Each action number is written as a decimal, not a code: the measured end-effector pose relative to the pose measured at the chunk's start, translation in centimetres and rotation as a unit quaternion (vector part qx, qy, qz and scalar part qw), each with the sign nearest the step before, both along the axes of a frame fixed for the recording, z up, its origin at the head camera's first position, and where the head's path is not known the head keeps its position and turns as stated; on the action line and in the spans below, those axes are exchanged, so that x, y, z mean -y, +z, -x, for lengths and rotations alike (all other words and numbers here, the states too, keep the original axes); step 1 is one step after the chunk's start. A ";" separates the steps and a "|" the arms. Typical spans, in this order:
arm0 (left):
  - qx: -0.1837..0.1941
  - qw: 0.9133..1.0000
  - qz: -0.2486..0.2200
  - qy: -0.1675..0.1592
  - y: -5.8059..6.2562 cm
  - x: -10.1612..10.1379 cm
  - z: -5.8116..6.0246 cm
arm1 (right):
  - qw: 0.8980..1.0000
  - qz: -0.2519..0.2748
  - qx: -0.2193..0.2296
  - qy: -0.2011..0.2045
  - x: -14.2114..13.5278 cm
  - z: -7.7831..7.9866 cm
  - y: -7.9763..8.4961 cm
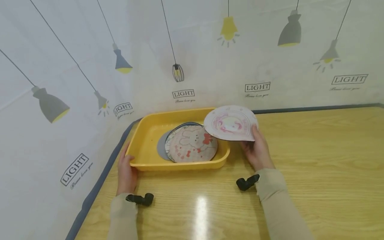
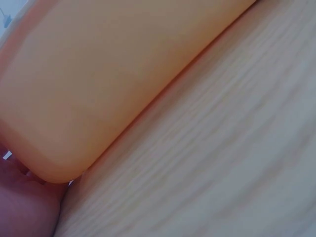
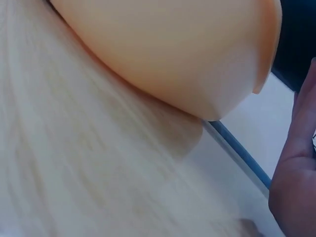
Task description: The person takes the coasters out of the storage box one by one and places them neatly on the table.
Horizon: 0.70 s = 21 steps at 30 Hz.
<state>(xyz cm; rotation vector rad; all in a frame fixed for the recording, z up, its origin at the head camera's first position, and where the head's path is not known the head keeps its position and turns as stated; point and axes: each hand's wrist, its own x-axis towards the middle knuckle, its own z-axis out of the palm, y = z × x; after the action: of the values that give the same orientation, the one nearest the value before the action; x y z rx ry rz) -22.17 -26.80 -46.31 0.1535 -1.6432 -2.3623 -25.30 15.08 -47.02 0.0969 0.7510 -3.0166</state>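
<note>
My left hand [image 1: 126,171] holds the near left corner of a yellow plastic tray [image 1: 180,165], its thumb over the rim and its other fingers largely hidden outside the wall. Raised above the tray's right end is a round white mouse pad [image 1: 230,124] with a pink cartoon print. My right hand [image 1: 258,150] pinches that pad by its near right edge. Its dark underside shows in the right wrist view. Inside the tray lies a stack of round pads, with a bunny-print pad [image 1: 192,143] on top and a grey one [image 1: 162,145] sticking out to the left.
The tray stands on a wood-grain table [image 1: 324,160], close to the back left corner. Behind and to the left rises a pale wall covering [image 1: 210,66] printed with lamps. A dark strip [image 1: 300,109] runs along the table's back edge.
</note>
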 end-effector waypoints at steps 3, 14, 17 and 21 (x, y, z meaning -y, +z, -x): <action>0.000 1.000 0.003 0.004 0.0 0.0 0.0 | 1.000 0.027 0.002 0.001 -0.1 0.1 -0.1; -0.004 1.000 -0.003 -0.003 0.1 -0.3 0.2 | 0.999 -0.024 -0.035 0.026 0.0 0.1 -0.3; 0.000 1.000 -0.008 -0.005 0.0 -0.3 0.1 | 0.998 -0.038 -0.043 0.025 0.0 -0.2 -0.3; 0.006 1.000 -0.016 0.003 0.2 0.0 -0.1 | 0.997 -0.050 -0.057 0.026 0.1 -0.5 0.0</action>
<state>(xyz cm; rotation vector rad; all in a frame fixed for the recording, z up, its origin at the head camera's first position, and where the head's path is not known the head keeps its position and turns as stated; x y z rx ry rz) -22.08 -26.77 -46.16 0.1781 -1.6103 -2.3886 -24.76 14.97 -47.00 -0.0917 0.9003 -2.9541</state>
